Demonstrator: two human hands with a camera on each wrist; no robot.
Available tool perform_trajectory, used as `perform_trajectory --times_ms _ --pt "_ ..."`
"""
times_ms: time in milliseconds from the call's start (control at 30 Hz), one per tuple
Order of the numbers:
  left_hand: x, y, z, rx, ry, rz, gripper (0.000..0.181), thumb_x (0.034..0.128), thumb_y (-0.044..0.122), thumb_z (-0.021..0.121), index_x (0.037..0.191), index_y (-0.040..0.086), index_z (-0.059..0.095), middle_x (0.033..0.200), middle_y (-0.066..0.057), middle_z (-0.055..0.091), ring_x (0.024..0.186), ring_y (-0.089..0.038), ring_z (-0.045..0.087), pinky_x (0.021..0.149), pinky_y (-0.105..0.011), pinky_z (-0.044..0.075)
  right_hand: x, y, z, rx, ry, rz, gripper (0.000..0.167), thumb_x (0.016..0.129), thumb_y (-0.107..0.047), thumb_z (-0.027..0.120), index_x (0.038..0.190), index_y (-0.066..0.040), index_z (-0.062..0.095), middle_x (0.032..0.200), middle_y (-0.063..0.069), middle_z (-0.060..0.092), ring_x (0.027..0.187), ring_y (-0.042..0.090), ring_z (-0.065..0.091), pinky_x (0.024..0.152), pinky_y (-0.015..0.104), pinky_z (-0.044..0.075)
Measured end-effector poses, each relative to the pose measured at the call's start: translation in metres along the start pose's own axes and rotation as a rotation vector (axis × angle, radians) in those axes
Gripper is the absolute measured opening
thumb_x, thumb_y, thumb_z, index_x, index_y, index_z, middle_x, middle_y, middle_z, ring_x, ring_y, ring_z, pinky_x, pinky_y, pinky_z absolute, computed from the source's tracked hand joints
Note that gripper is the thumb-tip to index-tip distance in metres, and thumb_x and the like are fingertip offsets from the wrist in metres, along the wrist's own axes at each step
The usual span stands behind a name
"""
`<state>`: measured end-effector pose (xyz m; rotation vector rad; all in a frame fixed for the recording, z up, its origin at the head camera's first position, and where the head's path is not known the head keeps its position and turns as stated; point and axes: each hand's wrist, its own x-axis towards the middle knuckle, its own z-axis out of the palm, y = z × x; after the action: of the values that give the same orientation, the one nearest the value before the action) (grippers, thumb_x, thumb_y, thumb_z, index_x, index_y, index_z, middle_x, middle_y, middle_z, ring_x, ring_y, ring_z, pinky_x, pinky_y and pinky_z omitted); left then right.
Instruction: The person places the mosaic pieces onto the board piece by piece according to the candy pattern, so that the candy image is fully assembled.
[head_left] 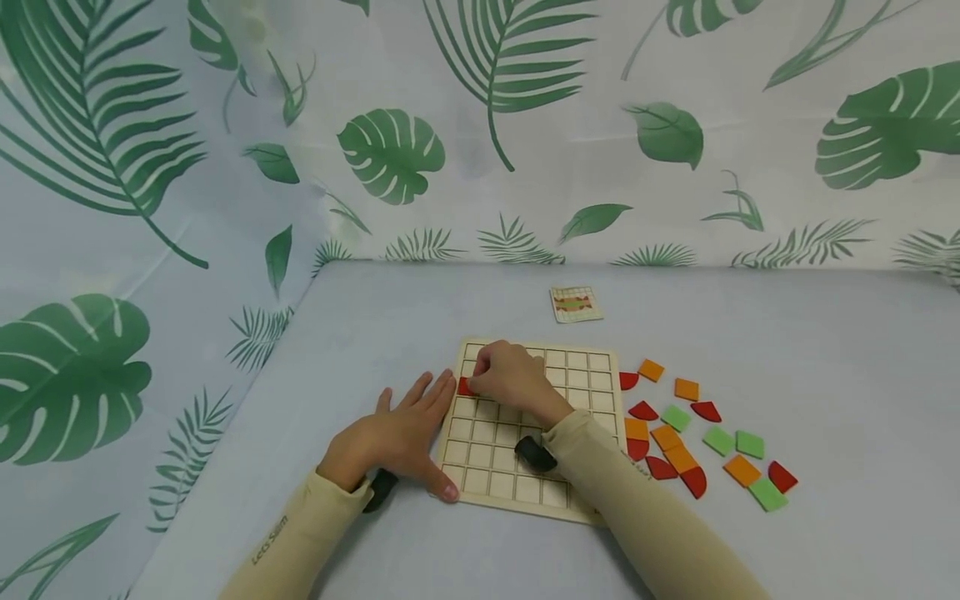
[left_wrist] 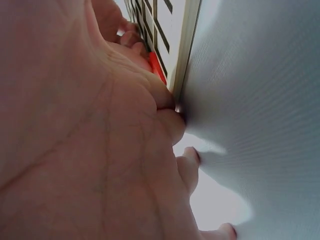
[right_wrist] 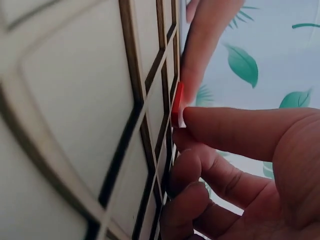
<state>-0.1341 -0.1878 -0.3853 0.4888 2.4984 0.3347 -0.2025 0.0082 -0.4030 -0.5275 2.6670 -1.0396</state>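
Note:
A wooden grid board (head_left: 480, 479) lies on the table. My left hand (head_left: 401, 437) spreads along its left edge, fingers straight, thumb at the near left corner. Reaching across the board, my right hand (head_left: 513, 379) holds a small red tile (head_left: 464, 387) in the leftmost column, a couple of rows from the far edge. In the right wrist view, the thumb is against the red tile (right_wrist: 177, 105), with the other fingers curled beside it. Its full outline is hidden by the fingers. The left wrist view shows the left palm (left_wrist: 110, 150) beside the board's rim (left_wrist: 184, 45).
Loose orange squares (head_left: 743, 471), green squares (head_left: 750, 444) and red quarter-round tiles (head_left: 782, 477) lie scattered right of the board, some against its edge. A pattern card (head_left: 576, 305) lies beyond the far edge. A leaf-print cloth (head_left: 487, 192) hangs behind the table.

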Motion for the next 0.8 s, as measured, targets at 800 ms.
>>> perform_trajectory --times_ms 800 --pt "0.000 -0.002 0.004 -0.002 0.004 0.024 0.147 0.0742 0.064 0.093 0.172 0.008 -0.001 0.180 -0.005 -0.007 0.164 -0.032 -0.010 0.120 -0.077 -0.001 -0.027 0.021 -0.017 0.136 -0.187 -0.162 0.024 0.104 -0.019 0.069 0.120 -0.005 0.079 0.113 -0.001 0.071 0.100 0.014 0.063 0.094 0.040 0.052"
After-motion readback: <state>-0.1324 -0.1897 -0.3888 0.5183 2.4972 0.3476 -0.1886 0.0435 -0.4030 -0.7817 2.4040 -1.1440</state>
